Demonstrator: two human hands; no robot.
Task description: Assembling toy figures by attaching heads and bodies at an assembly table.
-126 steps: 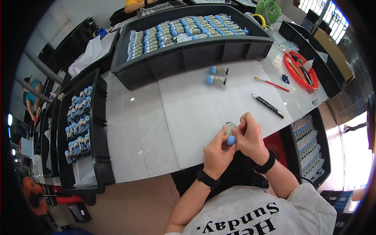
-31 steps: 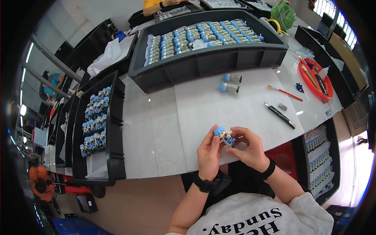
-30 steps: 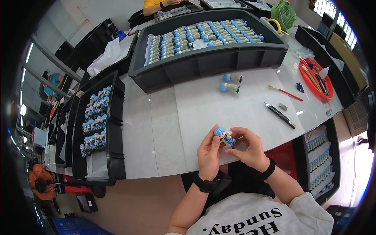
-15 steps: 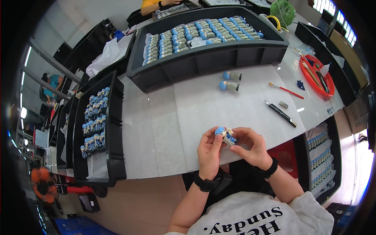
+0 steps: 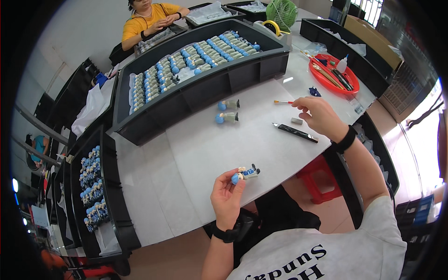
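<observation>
My left hand [image 5: 226, 196] pinches a small figurine [image 5: 247, 174] by its blue-haired head, above the white sheet near the table's front edge. The figurine has a blue and pale body with dark feet, which point away from my fingers. Farther right, my right hand [image 5: 317, 114] reaches over the table with its bent fingers at the red handle of a thin paintbrush [image 5: 283, 101]. Most of that handle is hidden under the hand. Close by lie a black craft knife [image 5: 298, 134] and a small grey block [image 5: 297, 121]. Two more blue-haired figurines [image 5: 227, 117] lie on the sheet.
A large dark tray [image 5: 200, 88] full of figurines stands at the back. Another black tray [image 5: 122, 205] of figurines is at the left. A red dish [image 5: 322, 84] with tools and a bottle, a dark blue piece [image 5: 314, 92] and a green fan [image 5: 282, 13] are at the right. A co-worker [image 5: 151, 21] sits opposite.
My right hand has let go of the figurine and moved right and away to the paintbrush. My left hand keeps the figurine. The view has turned, showing more of the co-worker.
</observation>
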